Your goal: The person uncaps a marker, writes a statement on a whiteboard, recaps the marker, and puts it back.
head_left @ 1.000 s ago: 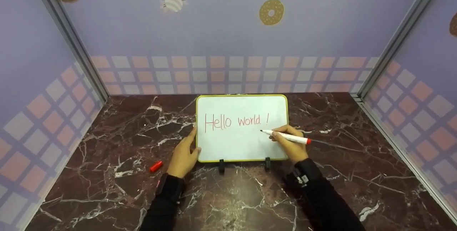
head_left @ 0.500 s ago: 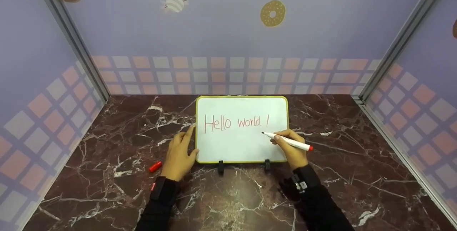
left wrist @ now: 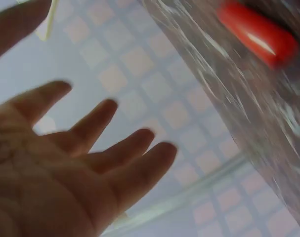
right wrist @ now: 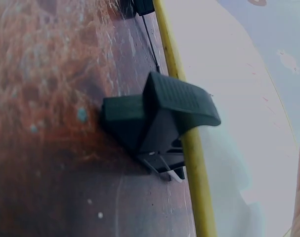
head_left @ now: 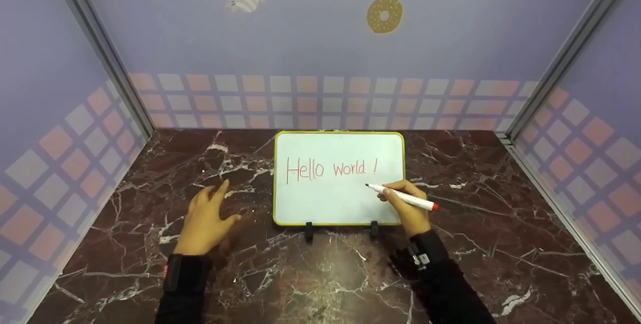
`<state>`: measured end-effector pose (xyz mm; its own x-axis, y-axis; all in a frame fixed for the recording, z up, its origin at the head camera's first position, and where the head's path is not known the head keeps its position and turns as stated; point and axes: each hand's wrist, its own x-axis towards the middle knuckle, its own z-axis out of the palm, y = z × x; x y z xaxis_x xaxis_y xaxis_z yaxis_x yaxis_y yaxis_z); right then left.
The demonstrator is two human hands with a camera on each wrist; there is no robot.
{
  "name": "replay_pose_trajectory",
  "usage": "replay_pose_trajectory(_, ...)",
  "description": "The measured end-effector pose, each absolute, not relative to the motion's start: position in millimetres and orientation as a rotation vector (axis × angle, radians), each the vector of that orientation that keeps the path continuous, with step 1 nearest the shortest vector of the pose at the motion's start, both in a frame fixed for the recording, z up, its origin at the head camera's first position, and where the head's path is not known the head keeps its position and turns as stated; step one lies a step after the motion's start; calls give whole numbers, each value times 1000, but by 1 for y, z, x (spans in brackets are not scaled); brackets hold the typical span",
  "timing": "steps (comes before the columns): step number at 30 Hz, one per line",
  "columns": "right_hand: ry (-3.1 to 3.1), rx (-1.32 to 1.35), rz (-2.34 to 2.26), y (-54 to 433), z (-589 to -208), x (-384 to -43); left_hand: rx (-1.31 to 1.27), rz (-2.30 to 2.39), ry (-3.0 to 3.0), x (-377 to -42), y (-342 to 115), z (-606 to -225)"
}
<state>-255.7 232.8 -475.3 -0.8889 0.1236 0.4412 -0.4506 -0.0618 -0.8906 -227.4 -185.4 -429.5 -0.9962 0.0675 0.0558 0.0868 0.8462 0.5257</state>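
My right hand [head_left: 409, 208] pinches a white marker [head_left: 408, 199] with a red end, its dark tip pointing left over the lower right of the whiteboard [head_left: 330, 204]. "Hello world !" stands on the board in red, inside a yellow frame. To the left of the board, apart from it, my left hand [head_left: 204, 221] is spread above the table and holds nothing. The left wrist view has the fingers of that hand loosely extended, with the red marker cap [left wrist: 258, 33] lying on the table beyond them. In the head view the cap is hidden behind the left hand.
Two black stand clips [head_left: 309, 231] hold the board's lower edge; one clip [right wrist: 157, 116] appears close up in the right wrist view. The dark marbled table [head_left: 320, 284] is bounded by a purple back wall [head_left: 310, 38] and side walls.
My left hand has left the board's left edge and moved left, over where the red cap was visible. The right hand keeps the marker in nearly the same place.
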Motion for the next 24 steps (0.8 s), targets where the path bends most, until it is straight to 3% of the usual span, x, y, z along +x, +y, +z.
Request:
replay_pose_trajectory(7, -1825, 357, 2022, 234, -476, -256, -55, -816, -3141, -226, -206, -445)
replay_pose_trajectory(24, -1812, 349, 2023, 234, -474, -255, -25, -599, -3112, -230, -203, -461)
